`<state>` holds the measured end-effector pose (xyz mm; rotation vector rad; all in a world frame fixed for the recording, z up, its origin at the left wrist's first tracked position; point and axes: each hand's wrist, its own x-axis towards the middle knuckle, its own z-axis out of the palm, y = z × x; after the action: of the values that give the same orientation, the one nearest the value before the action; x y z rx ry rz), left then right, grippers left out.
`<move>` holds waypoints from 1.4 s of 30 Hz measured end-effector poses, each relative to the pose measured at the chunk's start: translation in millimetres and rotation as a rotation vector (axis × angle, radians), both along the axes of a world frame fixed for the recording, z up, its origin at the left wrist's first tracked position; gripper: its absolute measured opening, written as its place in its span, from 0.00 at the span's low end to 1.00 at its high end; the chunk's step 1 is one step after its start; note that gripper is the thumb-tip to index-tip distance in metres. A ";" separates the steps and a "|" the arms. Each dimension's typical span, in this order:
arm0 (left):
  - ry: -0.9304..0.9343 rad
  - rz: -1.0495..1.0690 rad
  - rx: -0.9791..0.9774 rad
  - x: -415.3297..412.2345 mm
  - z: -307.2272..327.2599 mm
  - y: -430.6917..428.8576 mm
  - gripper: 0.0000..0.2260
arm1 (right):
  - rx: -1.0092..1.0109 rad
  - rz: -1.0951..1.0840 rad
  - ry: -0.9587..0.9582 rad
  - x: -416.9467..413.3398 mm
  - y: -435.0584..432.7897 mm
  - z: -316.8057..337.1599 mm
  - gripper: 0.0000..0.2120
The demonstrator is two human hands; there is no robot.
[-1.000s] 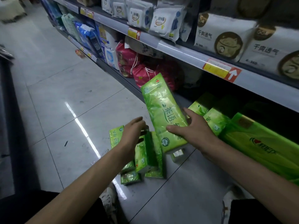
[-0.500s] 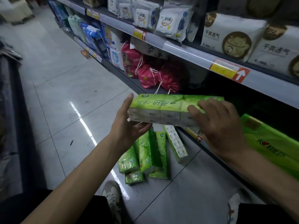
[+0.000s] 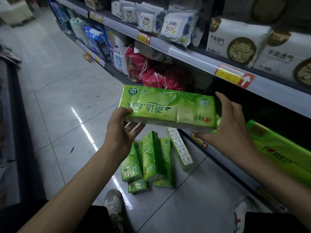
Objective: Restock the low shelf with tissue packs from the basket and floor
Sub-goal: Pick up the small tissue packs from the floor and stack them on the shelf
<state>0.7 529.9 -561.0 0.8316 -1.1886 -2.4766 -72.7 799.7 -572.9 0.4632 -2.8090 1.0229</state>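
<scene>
While the left hand point(image 3: 122, 130) and right hand point(image 3: 232, 125) pinch the tissue pack point(image 3: 168, 106) by its ends, keep it flat; slide it past the right grip onto the low shelf point(image 3: 225, 163).

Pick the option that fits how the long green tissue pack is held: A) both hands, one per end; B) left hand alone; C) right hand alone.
A: the left hand grips one end of the green tissue pack and the right hand the other.

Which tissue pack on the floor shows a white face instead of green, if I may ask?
The long pack nearest the edge of the low shelf; the other floor packs all show green wrapping.
</scene>
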 end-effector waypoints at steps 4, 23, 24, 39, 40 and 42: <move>-0.012 -0.001 -0.076 -0.9 -0.9 -1.9 0.07 | -0.120 0.087 -0.263 -2.9 -2.2 3.1 0.65; -0.164 -0.429 -0.497 -1.2 -20.8 31.3 0.24 | -0.694 0.088 -1.083 29.7 -22.7 -33.3 0.29; -0.179 -0.505 -0.499 4.0 -24.6 40.0 0.24 | -0.772 0.034 -1.114 27.5 -24.1 -32.4 0.28; -0.214 -0.336 -0.218 -19.2 -53.6 74.6 0.22 | -1.110 -0.246 -1.095 -0.9 -42.2 -37.4 0.13; -0.212 -0.310 -0.215 -23.9 -55.6 76.2 0.22 | -1.124 -0.258 -1.097 -3.7 -43.9 -37.0 0.13; -0.204 -0.280 -0.205 -33.0 -58.5 79.3 0.21 | -1.150 -0.282 -1.107 -10.0 -46.9 -36.3 0.14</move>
<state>-32.3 609.3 -619.5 0.9324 -1.7027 -2.4663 -82.8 752.8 -609.2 -0.8191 -2.0135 3.0506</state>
